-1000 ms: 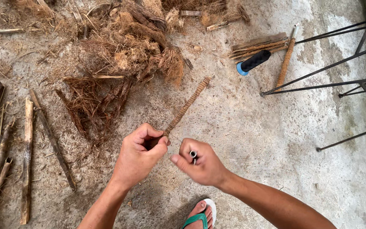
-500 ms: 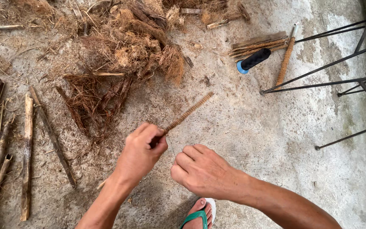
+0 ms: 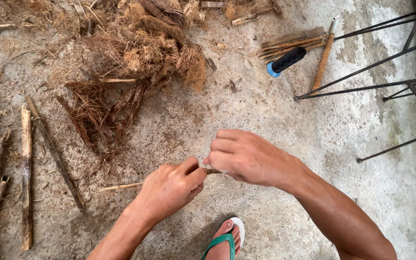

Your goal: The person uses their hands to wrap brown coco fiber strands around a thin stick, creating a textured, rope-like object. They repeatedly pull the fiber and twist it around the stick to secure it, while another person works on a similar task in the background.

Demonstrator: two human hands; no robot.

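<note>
My left hand (image 3: pixel 169 188) is closed on the near end of a thin brown fibre-wrapped stick (image 3: pixel 212 171). Only a short piece of that stick shows, in the gap between my two hands. My right hand (image 3: pixel 244 156) lies palm down over the rest of the stick and hides it, fingers curled around it. Both hands hover low over the concrete floor (image 3: pixel 266 110), almost touching each other. Whether my right hand also holds something small I cannot tell.
A heap of brown coconut fibre (image 3: pixel 136 58) lies at the top left. Split sticks (image 3: pixel 25 173) lie along the left edge. A black spool with a blue end (image 3: pixel 286 60), a bundle of wrapped sticks (image 3: pixel 292 41) and a metal rod frame (image 3: pixel 381 72) are at the upper right. My green sandal (image 3: pixel 225 240) is below.
My right hand has moved up and left over the stick, covering it. The stick, earlier pointing up to the right from my left hand, is now almost wholly hidden.
</note>
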